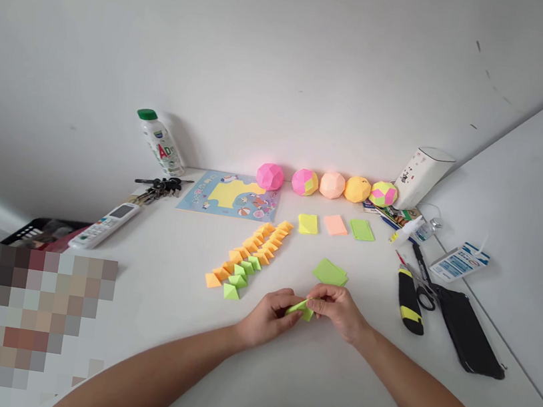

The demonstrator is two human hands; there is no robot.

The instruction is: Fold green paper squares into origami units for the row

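Note:
Between my two hands is a small piece of folded green paper [305, 312], held just above the white table. My left hand [269, 318] grips its left side, fingers curled behind and thumb in front. At the upper right corner, my right hand [337, 310] pinches the same paper. Just beyond my hands lie a few loose green paper sheets [330, 272]. To the left, folded orange paper units [250, 247] and several folded green units [238, 280] stand in two slanting rows.
Behind are yellow [308, 223], peach [336, 225] and green [361, 229] paper stacks, and several paper balls [332, 185] along the wall. A utility knife [410, 300], scissors [425, 296] and black pouch [470, 332] lie right. A remote [105, 226] and bottle [161, 144] are left.

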